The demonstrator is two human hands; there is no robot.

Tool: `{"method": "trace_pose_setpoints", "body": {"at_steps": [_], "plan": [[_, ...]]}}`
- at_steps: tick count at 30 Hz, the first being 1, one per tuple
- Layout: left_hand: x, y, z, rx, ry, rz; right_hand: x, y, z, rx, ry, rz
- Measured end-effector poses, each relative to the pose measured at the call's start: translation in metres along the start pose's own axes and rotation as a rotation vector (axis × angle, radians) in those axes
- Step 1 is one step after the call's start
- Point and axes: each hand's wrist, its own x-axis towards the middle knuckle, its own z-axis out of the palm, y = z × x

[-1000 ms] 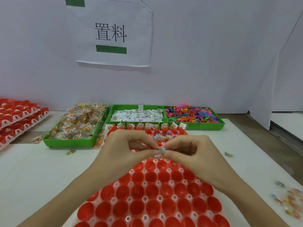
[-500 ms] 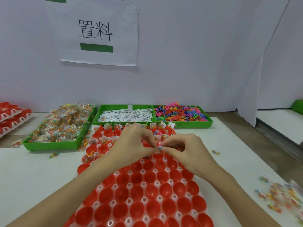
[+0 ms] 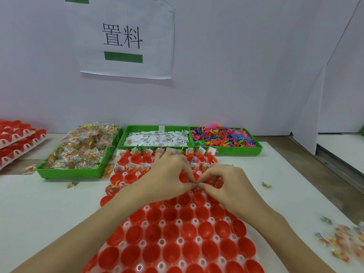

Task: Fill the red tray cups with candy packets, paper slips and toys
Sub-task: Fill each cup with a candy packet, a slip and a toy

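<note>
small blue toy (image 3: 196, 186) pinched between both hands over the red tray (image 3: 177, 233) middle; left hand (image 3: 167, 174) and right hand (image 3: 228, 184) fingertips meeting on it; far cups filled, near cups bare; beyond — green bins: candy packets (image 3: 82, 148), paper slips (image 3: 157, 137), toys (image 3: 222, 136)

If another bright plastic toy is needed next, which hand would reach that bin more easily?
Probably the right hand: the green bin of coloured toys sits at the far right, on its side. The left hand lies nearer the candy bin. Both currently pinch one small item.
</note>
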Motion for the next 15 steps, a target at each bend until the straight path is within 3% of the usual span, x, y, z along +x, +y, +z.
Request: {"method": "trace_pose_setpoints", "body": {"at_steps": [7,15], "plan": [[0.002,0.005,0.010,0.108,0.111,0.012,0.008,-0.004,0.003,-0.090,-0.017,0.085],[0.001,0.015,0.008,0.223,0.142,0.017,0.005,-0.002,-0.007,0.002,0.070,0.047]]}}
